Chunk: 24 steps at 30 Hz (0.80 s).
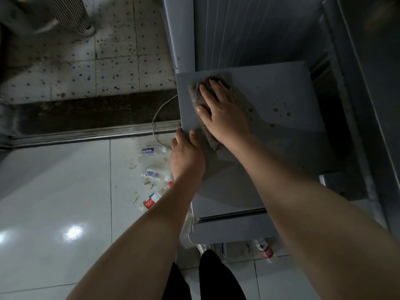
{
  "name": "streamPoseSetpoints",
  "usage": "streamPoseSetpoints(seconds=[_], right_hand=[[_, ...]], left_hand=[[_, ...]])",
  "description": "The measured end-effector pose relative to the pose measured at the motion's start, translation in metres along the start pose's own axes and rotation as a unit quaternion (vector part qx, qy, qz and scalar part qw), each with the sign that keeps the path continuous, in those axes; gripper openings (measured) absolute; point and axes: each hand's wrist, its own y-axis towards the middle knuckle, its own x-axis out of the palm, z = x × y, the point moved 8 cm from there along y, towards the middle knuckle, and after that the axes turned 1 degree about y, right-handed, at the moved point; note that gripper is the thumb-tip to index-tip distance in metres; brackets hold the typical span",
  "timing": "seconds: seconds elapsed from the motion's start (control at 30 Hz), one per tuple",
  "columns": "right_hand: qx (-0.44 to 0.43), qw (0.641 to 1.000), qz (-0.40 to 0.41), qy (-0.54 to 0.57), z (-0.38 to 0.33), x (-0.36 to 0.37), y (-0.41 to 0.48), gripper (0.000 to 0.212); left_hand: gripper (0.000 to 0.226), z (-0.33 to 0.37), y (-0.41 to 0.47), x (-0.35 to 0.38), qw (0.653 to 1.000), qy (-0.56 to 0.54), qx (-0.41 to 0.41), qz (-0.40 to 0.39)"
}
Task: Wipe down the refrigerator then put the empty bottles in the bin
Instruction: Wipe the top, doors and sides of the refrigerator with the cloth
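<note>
A small grey refrigerator [281, 92] stands below me, its flat top showing yellowish spots at the right. My right hand [223, 113] presses flat on a brownish-grey cloth [197, 94] near the top's left edge. My left hand [187, 154] grips the refrigerator's left edge, fingers curled over it. Empty plastic bottles lie on the white floor left of the refrigerator: one with a blue label [148, 151], another blue-labelled one [151, 173], and one with a red label and cap [155, 197]. Another red-labelled bottle [265, 250] lies at the refrigerator's front.
A white cable [154, 122] loops from the refrigerator's left side to the floor. A dark metal door threshold [86, 133] crosses the floor. Another person's striped trouser leg and shoe [73, 16] stand at the top left. Tall grey panels [357, 83] rise behind and right.
</note>
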Motion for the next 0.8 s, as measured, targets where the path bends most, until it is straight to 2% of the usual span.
streamPoseSetpoints(seconds=[0.23,0.47,0.6,0.8], right_hand=[[-0.030,0.999,0.043,0.004,-0.010,-0.004,-0.060,0.050],[-0.086,0.996,0.003,-0.001,-0.021,0.005,-0.021,0.046],[-0.076,0.997,-0.002,-0.009,-0.025,0.009,0.010,0.049],[-0.019,1.000,0.018,-0.011,-0.016,0.009,0.037,0.050]], left_hand=[[0.039,0.001,-0.003,0.000,0.999,-0.035,-0.004,-0.008],[0.038,0.000,-0.002,0.000,1.000,-0.026,-0.005,-0.003],[0.039,-0.003,0.000,0.002,1.000,-0.001,-0.005,0.005],[0.039,-0.001,0.001,0.002,1.000,0.000,0.006,0.006]])
